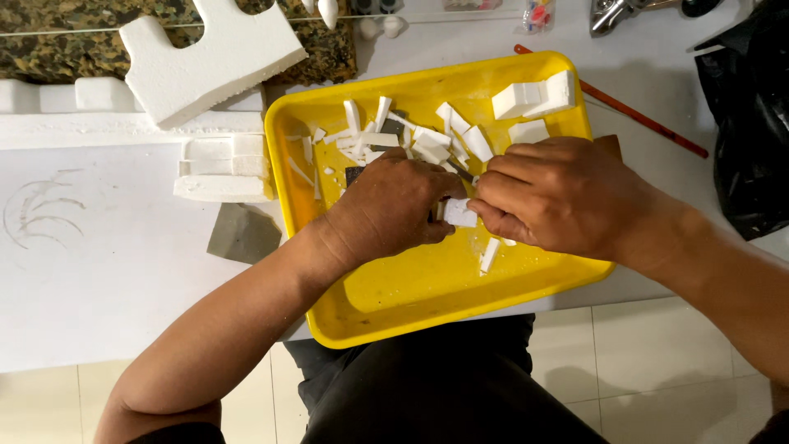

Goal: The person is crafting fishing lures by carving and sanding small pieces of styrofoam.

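Head view: left hand (393,207) and right hand (561,195) are both pinching a small white block of polystyrene foam (459,212), holding it above the middle of a yellow rectangular plastic tray (427,292). Thin white foam offcuts (411,141) are lying at the tray's far side. Block is looking light, crumbly, easily dented; its flat sides are offering the safest hold.

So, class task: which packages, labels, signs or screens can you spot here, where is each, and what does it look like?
Small clear packet: top edge, behind the yellow tray; transparent, holding red and blue bits.
Black plastic bag: right edge of the white table; crumpled, glossy.
No signs or screens show.
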